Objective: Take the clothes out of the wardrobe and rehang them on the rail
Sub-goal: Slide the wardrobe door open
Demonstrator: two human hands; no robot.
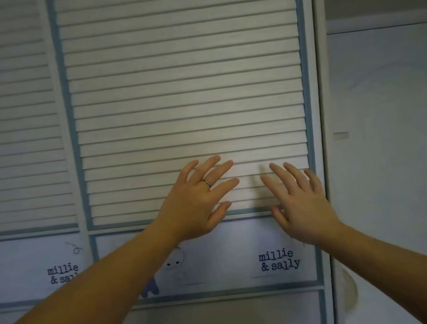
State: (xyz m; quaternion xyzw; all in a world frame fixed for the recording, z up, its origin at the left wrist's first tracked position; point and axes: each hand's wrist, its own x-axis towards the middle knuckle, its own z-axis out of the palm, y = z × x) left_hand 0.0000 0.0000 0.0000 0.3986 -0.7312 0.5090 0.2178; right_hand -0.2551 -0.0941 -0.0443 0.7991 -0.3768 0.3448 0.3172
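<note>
While both doors are closed, the writing on them is easy to read. On the white panel (230,253) below the slats (190,127) of the right door (182,58), dark typewriter letters say "millie & sally" (279,260) in two lines. The same words begin on the left door (12,131), but only "millie" and "& sal" (63,274) can be read there, because the left forearm covers the rest. Between the two writings a small drawn figure (177,263) with two dot eyes is on the panel. A purple shape (150,288) shows beside the forearm; I cannot tell what it is.

The wardrobe (225,320) fills almost the whole view, straight in front of the person. It is whitish with grey-blue frame strips, and both doors have horizontal slats in the upper part. The clothes inside are hidden behind the doors.

The left hand (196,206) is raised before the lowest slats of the right door, with fingers (218,170) straight and spread, holding nothing. A thin ring (207,183) is on one finger. The right hand (305,207) is just beside it, near the right edge of the same door, fingers also spread and holding nothing. I cannot tell whether the hands touch the door. A pale wall (396,141) stands to the right of the wardrobe.
</note>
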